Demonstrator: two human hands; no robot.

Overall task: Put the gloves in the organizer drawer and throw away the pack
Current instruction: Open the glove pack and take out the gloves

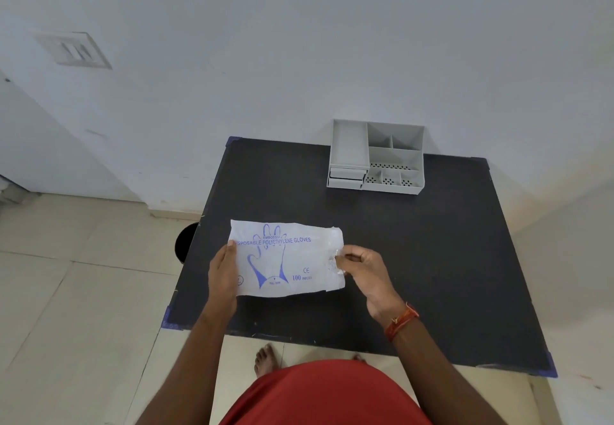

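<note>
Mid-frame, left hand (223, 270) grips the limp, slippery pack (285, 258); right hand (360, 266) pinches its open end—best hold there.

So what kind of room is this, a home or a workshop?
Probably a plain room in a home, though that's a guess: a tiled floor, a bare painted wall with a switch plate, and a small black table pushed against it, holding a grey desk organizer.

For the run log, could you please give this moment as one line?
stage: opening pack | left hand: holds glove pack | right hand: pinches its end | organizer: drawers shut, far edge of table
</note>
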